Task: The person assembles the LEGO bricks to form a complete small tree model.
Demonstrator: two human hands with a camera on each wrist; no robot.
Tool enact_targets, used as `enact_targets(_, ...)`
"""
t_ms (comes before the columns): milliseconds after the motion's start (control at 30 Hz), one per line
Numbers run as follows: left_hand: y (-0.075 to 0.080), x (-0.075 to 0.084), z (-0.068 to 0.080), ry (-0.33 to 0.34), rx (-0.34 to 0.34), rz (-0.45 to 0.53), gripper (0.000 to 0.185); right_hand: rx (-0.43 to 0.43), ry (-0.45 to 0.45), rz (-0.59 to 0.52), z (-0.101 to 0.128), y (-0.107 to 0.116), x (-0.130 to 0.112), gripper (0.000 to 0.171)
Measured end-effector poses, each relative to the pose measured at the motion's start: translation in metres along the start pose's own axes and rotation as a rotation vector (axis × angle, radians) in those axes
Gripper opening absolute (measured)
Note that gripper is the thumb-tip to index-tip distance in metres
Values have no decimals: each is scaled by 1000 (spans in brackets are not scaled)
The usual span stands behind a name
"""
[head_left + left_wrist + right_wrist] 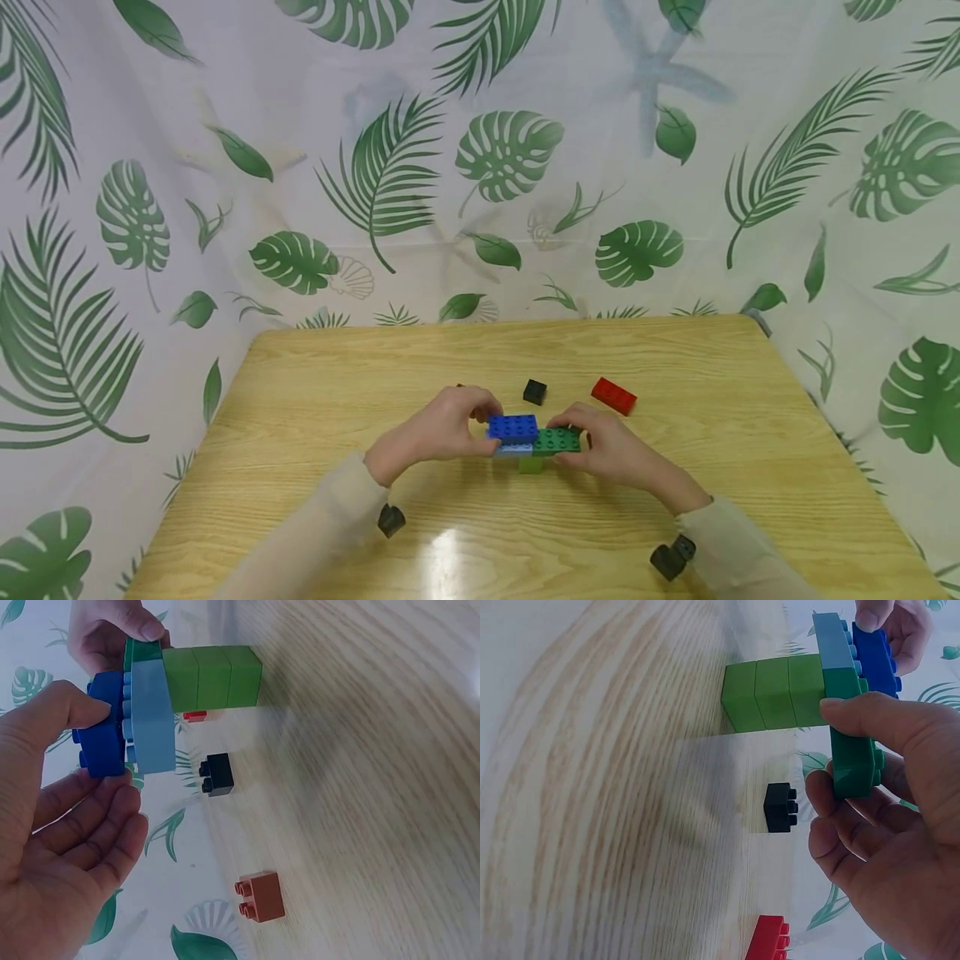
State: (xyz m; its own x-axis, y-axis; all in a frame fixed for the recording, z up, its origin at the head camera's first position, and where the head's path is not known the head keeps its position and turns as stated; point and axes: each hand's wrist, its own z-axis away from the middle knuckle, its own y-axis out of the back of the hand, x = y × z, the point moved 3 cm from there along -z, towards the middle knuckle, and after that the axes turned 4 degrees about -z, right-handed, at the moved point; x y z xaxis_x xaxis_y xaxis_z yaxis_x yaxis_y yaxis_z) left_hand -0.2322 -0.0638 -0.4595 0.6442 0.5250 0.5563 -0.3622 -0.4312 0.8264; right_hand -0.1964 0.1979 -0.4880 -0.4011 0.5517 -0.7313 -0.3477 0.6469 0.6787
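Observation:
A small brick build stands on the wooden table (360, 367). A light green column (530, 465) carries a light blue plate (513, 450) and a dark green brick (557, 440), with a blue brick (513, 427) on top. My left hand (483, 429) pinches the blue brick (101, 746) between thumb and fingers. From the other side my right hand (570, 429) pinches the dark green brick (851, 750), thumb on its near side. The column (772, 694) is seen sideways in both wrist views.
A small black brick (535, 392) and a red brick (613, 396) lie just behind the hands. A brown brick (260, 896) sits beyond the left hand. A leaf-print curtain (480, 167) closes off the table's back and sides.

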Motion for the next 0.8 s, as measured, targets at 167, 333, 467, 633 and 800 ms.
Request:
enact_targets(167, -5, 6, -1, -34, -12, -4, 34, 7, 1, 8, 1, 0, 0, 36)
enact_targets(333, -7, 10, -2, -52, -16, -39, 32, 12, 14, 18, 1, -1, 1, 36)
enact_targets(467, -7, 12, -3, -61, -6, -74, 32, 21, 10, 19, 1, -1, 0, 37)
enact_targets(633, -7, 11, -3, -63, -5, -76, 31, 54, 11, 9, -1, -4, -7, 47)
enact_targets(800, -7, 10, -3, -62, -6, -78, 29, 95, 49, -23, -3, -6, -15, 43)
